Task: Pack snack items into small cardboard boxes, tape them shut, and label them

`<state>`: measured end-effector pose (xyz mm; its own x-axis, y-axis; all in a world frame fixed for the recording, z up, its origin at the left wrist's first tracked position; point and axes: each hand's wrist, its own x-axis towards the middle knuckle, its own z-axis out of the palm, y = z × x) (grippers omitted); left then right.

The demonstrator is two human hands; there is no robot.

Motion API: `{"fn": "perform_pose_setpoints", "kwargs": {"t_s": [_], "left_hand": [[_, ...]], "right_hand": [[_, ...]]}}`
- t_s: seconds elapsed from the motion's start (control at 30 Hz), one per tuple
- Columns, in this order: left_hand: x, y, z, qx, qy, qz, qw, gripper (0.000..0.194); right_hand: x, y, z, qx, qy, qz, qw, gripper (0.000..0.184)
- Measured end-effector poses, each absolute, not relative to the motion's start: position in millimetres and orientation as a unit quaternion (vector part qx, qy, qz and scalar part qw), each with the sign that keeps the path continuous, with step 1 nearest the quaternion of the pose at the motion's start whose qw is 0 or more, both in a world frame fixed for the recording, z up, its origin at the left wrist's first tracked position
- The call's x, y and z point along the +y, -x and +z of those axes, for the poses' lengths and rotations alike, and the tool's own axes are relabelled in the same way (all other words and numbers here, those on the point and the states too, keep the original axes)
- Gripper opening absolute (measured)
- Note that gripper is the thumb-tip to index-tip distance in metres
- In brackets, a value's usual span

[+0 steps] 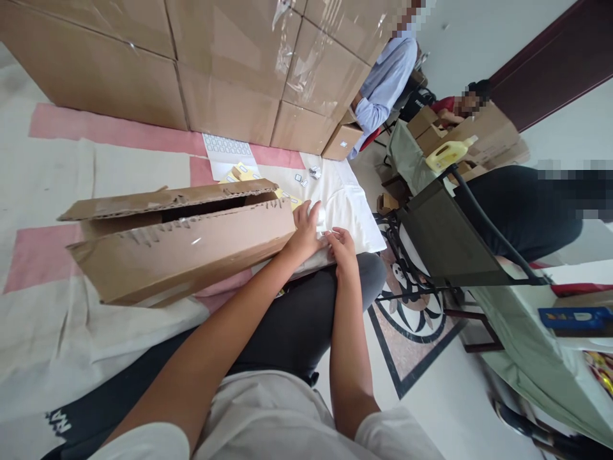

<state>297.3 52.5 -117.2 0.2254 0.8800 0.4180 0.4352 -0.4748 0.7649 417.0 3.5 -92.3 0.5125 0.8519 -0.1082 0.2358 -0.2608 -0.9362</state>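
Observation:
My left hand [305, 231] is closed around a small white object [321, 220], whose kind I cannot make out. Close beside it, my right hand [343, 248] has its thumb and fingers pinched at the object's lower edge. Left of both hands, a long cardboard box [201, 243] lies on the cloth-covered surface, its top flaps partly raised with a dark gap between them. Yellow sheets with white labels [244, 171] lie partly behind this box. A crumpled clear-and-white scrap [315, 172] and small square stickers [301, 179] lie just beyond my hands.
Stacked, taped cardboard boxes [230, 70] form a wall at the back. A printed sheet [225, 153] lies before them. On the right are a folding chair [445, 236], a yellow jug [450, 153] on a green-covered table, and a blue box [575, 318]. Other people sit nearby.

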Motion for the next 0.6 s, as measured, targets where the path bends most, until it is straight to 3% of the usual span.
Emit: {"fn": "perform_pose_setpoints", "kwargs": {"t_s": [0.6], "left_hand": [[52.7, -296.4, -120.7, 0.451, -0.751, 0.424, 0.228, 0.085]], "right_hand": [[7.0, -414.9, -84.2, -0.369, 0.692, 0.382, 0.488, 0.035]]}}
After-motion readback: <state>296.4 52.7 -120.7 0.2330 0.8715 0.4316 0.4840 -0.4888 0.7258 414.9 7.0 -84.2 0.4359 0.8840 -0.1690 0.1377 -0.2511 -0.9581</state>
